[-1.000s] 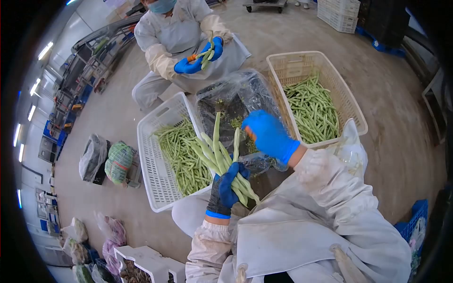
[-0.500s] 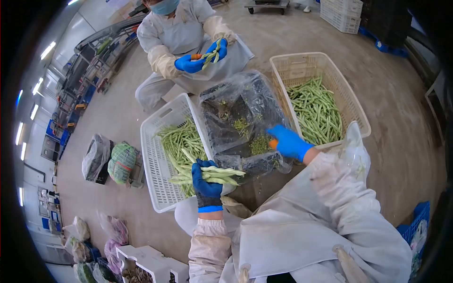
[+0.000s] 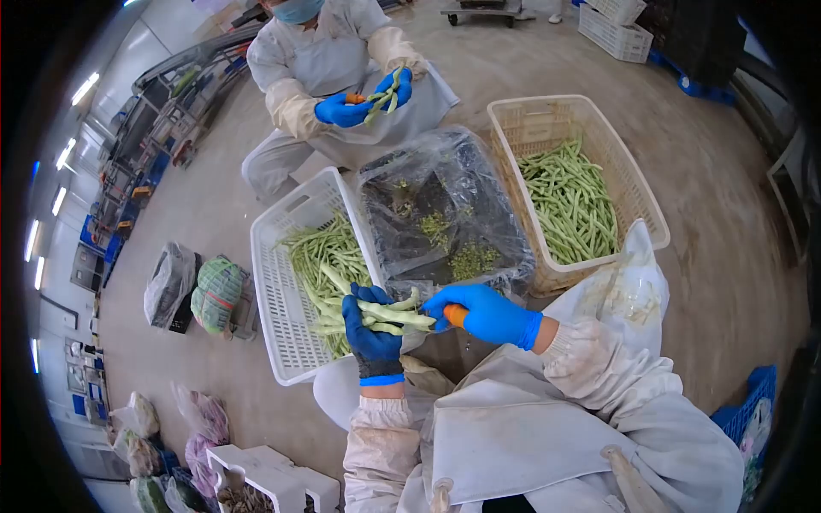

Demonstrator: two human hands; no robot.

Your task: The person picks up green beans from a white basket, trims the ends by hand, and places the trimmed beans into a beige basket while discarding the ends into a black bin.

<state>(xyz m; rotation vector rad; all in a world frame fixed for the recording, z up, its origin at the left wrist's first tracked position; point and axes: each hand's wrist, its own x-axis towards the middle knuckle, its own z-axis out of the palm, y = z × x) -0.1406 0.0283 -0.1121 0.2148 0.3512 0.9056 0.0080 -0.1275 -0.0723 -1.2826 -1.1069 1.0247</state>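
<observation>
My left hand [image 3: 371,338], in a blue and black glove, is wrapped round a small bunch of green beans [image 3: 402,318], their ends sticking out to the right. My right hand [image 3: 494,316], gloved in blue, grips a small tool by its orange handle [image 3: 456,315]. Its fingertips are at the ends of the bunch; the tool's working end is hidden. Below and left of my left hand stands a white basket [image 3: 275,312] with loose green beans [image 3: 325,254]. Just beyond my hands is a crate lined with clear plastic [image 3: 398,269], holding green trimmings [image 3: 473,259].
A beige crate [image 3: 637,201] of green beans stands at right. Opposite sits a co-worker [image 3: 321,64] in blue gloves, holding beans and an orange-handled tool. On the floor at left are a green net sack [image 3: 218,295], a bagged bin [image 3: 171,291] and a white foam box [image 3: 274,479].
My right hand has moved left from over the plastic-lined crate to the ends of the beans in my left hand. My left hand still holds the bunch in nearly the same place.
</observation>
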